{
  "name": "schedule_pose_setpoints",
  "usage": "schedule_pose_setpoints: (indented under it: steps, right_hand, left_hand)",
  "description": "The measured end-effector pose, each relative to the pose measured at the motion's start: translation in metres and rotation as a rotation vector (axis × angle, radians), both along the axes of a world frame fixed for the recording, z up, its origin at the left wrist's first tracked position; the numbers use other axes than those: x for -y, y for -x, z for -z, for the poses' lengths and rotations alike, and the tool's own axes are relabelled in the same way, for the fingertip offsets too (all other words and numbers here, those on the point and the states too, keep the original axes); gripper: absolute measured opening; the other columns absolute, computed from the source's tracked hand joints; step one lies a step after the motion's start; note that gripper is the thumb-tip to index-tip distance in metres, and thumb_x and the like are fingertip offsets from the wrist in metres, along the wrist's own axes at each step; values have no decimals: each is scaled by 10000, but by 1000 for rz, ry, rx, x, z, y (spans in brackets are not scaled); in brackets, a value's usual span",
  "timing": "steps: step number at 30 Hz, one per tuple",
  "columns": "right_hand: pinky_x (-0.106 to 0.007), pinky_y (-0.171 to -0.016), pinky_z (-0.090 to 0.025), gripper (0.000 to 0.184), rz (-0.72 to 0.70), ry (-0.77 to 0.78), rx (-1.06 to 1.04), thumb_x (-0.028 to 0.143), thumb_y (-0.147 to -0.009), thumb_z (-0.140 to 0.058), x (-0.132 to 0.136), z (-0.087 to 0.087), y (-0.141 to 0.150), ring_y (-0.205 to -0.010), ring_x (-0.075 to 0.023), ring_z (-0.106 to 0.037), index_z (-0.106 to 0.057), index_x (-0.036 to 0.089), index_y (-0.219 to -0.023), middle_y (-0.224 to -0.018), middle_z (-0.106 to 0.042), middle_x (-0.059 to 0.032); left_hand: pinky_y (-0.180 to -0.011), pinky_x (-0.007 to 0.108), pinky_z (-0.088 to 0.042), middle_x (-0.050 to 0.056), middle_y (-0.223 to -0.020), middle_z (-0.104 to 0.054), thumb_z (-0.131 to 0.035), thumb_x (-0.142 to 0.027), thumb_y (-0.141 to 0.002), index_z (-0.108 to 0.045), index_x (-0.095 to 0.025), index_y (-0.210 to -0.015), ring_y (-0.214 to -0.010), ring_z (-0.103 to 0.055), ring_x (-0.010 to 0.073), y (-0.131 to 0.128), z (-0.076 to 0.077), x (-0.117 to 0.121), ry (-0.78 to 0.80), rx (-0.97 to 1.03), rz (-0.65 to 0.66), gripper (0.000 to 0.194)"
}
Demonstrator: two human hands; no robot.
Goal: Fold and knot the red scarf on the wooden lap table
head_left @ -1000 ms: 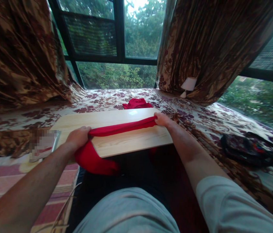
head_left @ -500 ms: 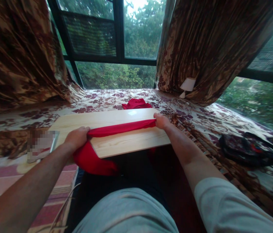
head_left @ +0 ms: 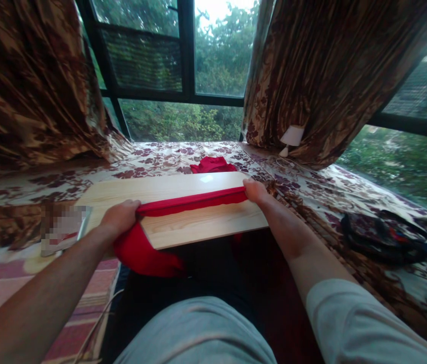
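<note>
A long red strip of cloth [head_left: 192, 202] stretches between my two hands, above a pale wooden board [head_left: 198, 225]. My left hand [head_left: 121, 218] is closed round one end, and more of the red cloth hangs below it past the board's near edge. The other end is pinched in my right hand [head_left: 254, 191], by the board's right corner. A line like a fold or seam runs along the strip. Behind the board's far edge lies a second piece of red cloth [head_left: 213, 165], bunched up.
A flower-patterned cover [head_left: 160, 154] spreads below the windows. On it stand a small white lamp [head_left: 292, 137] and, at the right, a dark bag [head_left: 376, 240]. A blurred-out flat object [head_left: 63, 230] is left of my left hand. A cable [head_left: 97, 328] hangs at lower left.
The red strip has turned slightly between my hands, so its lower edge now shows a wavy rim. Both hands keep their hold in nearly the same places.
</note>
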State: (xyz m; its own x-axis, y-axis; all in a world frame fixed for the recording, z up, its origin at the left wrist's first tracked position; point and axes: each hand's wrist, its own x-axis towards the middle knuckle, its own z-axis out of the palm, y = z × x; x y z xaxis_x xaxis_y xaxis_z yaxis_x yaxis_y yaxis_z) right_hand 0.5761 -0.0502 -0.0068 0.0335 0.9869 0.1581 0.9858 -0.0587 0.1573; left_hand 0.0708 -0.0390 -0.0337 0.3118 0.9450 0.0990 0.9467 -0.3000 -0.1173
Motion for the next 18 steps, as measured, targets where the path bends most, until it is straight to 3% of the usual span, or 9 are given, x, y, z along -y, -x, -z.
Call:
schedule_pose_setpoints:
  steps: [2, 8, 18]
  right_hand:
    - [-354, -892, -521, 318, 28, -23, 21, 147, -956, -444, 4, 1, 2, -1031, -273, -688, -614, 135, -1224, -1217, -638, -204]
    - [-355, -897, -525, 295, -168, 99, 120, 124, -940, -457, 15, 3, -1, -1091, -276, -665, -673, 160, -1137, -1201, -634, -178]
    - [-314, -811, -521, 403, -287, 150, 166, 100, -852, -565, 20, 2, -15, -994, -242, -688, -612, 198, -1240, -1210, -646, -120]
  left_hand:
    - [-743, 376, -458, 159, -1103, -683, -371, -251, -916, -663, -194, -1108, -955, -660, 313, 0, 0, 0, 3, 7, 3, 354]
    - [-748, 391, -468, 174, -1104, -680, -397, -270, -906, -674, -190, -1106, -956, -656, 333, 2, -1, 1, 13, 25, 0, 351]
    - [-759, 380, -473, 166, -1106, -684, -383, -289, -915, -676, -189, -1103, -967, -660, 315, 4, 1, -2, 16, 8, 10, 362]
